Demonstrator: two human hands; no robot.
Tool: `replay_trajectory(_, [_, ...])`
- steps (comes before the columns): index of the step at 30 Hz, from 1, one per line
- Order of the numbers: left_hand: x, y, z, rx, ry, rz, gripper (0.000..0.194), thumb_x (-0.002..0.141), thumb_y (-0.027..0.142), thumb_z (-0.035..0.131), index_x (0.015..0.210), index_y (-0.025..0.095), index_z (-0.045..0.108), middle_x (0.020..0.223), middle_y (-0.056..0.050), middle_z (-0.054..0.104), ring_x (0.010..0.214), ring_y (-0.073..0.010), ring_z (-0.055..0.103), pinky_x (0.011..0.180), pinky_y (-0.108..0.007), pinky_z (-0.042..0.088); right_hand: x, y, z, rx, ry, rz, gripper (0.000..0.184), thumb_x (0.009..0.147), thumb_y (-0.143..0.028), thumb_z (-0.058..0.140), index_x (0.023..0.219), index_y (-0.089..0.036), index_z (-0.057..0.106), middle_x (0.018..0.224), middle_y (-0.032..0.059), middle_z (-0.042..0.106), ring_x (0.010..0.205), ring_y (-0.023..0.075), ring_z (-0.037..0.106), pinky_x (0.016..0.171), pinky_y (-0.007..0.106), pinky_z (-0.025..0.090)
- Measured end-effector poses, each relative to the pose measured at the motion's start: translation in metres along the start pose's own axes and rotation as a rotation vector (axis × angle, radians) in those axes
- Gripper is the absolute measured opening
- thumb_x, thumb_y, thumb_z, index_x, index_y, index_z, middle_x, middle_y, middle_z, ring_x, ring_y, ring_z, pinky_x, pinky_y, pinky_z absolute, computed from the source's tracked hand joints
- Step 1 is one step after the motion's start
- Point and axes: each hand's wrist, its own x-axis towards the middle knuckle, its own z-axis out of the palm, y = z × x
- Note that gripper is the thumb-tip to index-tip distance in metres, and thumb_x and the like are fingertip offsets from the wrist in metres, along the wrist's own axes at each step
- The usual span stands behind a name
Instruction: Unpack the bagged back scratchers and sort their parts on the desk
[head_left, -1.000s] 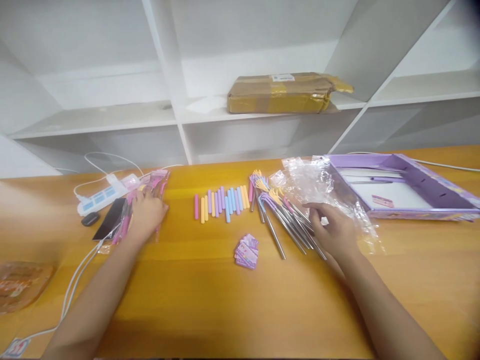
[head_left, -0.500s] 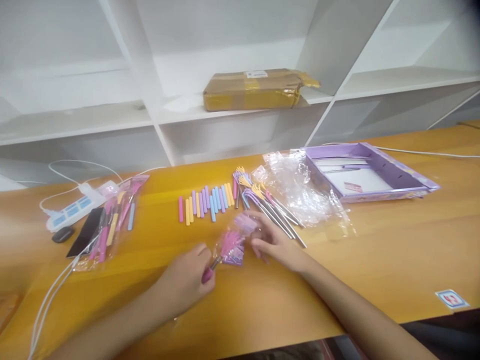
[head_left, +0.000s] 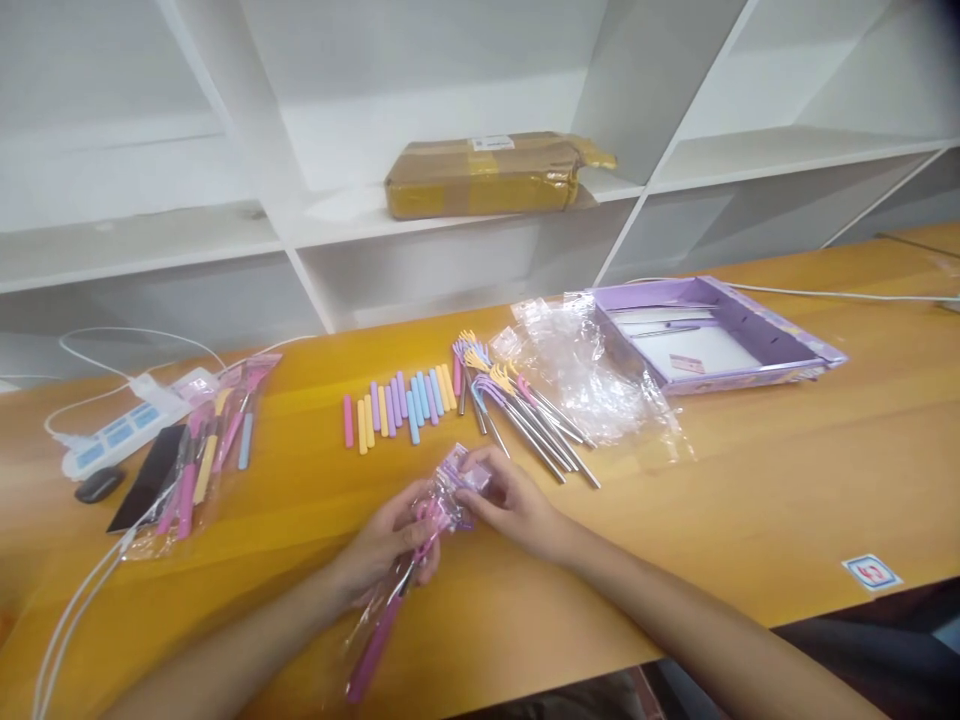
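Pink- and yellow-handled tools (head_left: 186, 495) are lying bagged on the tabletop (head_left: 735, 480) at left, seemingly to stay grouped. My left fingers (head_left: 409, 535) are gripping a wrapped pink tool (head_left: 377, 645) over the tabletop's near part, presumably steadying it, while my right fingers (head_left: 493, 512) are pinching a purple printed piece (head_left: 475, 476) at its upper end, and metal-shafted tools (head_left: 536, 435) are lying beyond.
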Motion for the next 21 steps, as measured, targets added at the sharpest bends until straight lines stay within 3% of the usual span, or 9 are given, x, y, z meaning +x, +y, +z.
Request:
replay_trajectory(2, [-0.001,-0.005,-0.001,0.021,-0.038,0.006,0.065,0.098,0.056,0.074,0.148,0.021,0.051,0.058,0.007,0.058,0.041,-0.0085,0.043,0.046,-0.021,0.029,-0.002,0.002,-0.002,-0.131,-0.016,-0.035,0.025,0.107,-0.047,0.062,0.117,-0.027,0.051,0.083,-0.0014,0.068,0.063,0.0158,0.067,0.057,0.029,0.054])
replay_trajectory(4, [-0.002,-0.009,-0.002,0.037,-0.084,0.009,0.060,0.101,0.055,0.071,0.146,0.020,0.052,0.054,0.008,0.057,0.039,-0.0081,0.039,0.045,-0.021,0.029,-0.003,0.002,-0.004,-0.262,-0.010,-0.073,0.018,0.108,-0.039,0.059,0.119,-0.026,0.054,0.091,0.0018,0.069,0.068,0.0158,0.067,0.060,0.030,0.056])
replay_trajectory(8, [-0.003,-0.012,-0.003,0.057,-0.163,-0.042,0.055,0.097,0.058,0.076,0.130,0.018,0.057,0.056,0.007,0.059,0.041,-0.0085,0.043,0.045,-0.020,0.035,-0.003,0.000,-0.003,-0.383,0.021,-0.152,0.023,0.100,-0.029,0.068,0.119,-0.024,0.058,0.107,0.0073,0.071,0.081,0.0174,0.070,0.064,0.029,0.059])
replay_trajectory(12, [-0.003,-0.011,-0.003,0.072,-0.196,-0.083,0.054,0.094,0.058,0.079,0.120,0.015,0.060,0.057,0.006,0.059,0.043,-0.0076,0.045,0.048,-0.020,0.038,-0.006,-0.002,0.001,-0.457,0.077,-0.214,0.025,0.101,-0.027,0.066,0.124,-0.023,0.059,0.103,0.0067,0.074,0.080,0.0165,0.071,0.065,0.027,0.059])
replay_trajectory(17, [-0.004,-0.006,-0.004,0.057,-0.227,-0.110,0.070,0.094,0.058,0.079,0.141,0.012,0.056,0.058,0.006,0.060,0.044,-0.0075,0.045,0.048,-0.020,0.036,-0.011,-0.003,-0.002,-0.522,0.115,-0.244,0.021,0.104,-0.018,0.056,0.124,-0.024,0.060,0.096,0.0042,0.076,0.080,0.0156,0.073,0.071,0.027,0.060])
replay_trajectory(21, [-0.004,-0.008,-0.006,0.070,-0.229,-0.112,0.079,0.097,0.055,0.078,0.155,0.011,0.048,0.060,0.007,0.060,0.045,-0.0080,0.046,0.049,-0.020,0.037,-0.013,-0.009,-0.006,-0.571,0.035,-0.285,0.022,0.104,-0.023,0.061,0.127,-0.023,0.060,0.109,0.0081,0.077,0.084,0.0168,0.074,0.076,0.028,0.061])
